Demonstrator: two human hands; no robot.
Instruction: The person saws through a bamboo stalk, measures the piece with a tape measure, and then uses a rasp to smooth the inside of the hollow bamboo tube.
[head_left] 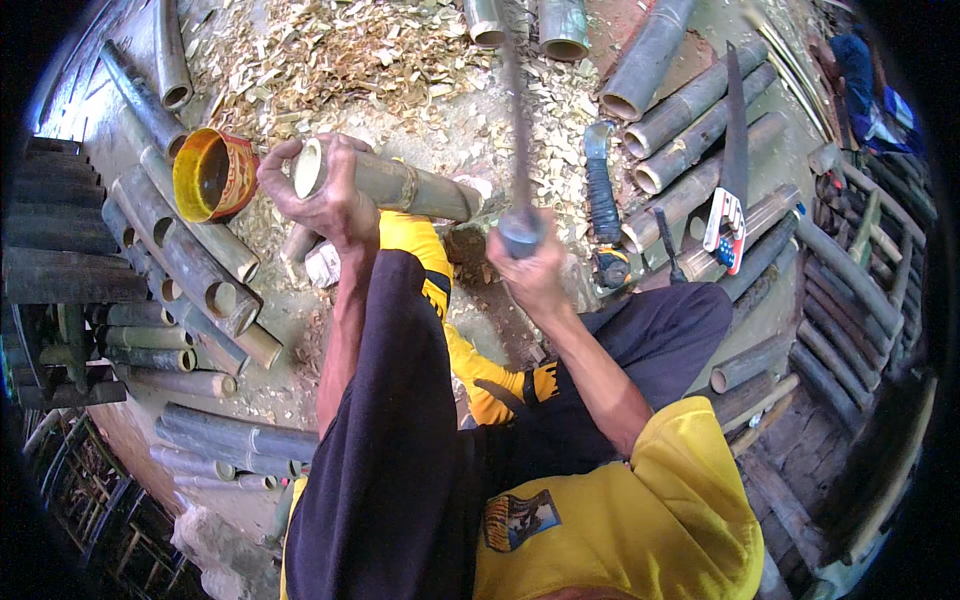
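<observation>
My left hand [335, 200] is wrapped around the open end of a bamboo tube [420, 188], which points away to the right with its cut mouth toward me. A raised node ring shows midway along it, and its far end lies near a dark block. My right hand [538, 275] grips the dark handle of a machete [516, 125]. The blade stands up away from me, seen edge-on and smeared by motion, to the right of the tube's far end. A yellow cloth [425, 250] with black marks lies between my legs, partly under the tube.
Wood chips [340, 75] cover the ground ahead. Left stands a yellow-and-red bucket [212, 180] among cut bamboo tubes [190, 245]. On the right lie a black-wrapped tool [602, 190], a handsaw [733, 170] and more bamboo [690, 100]. Stacked poles [850, 290] line the right edge.
</observation>
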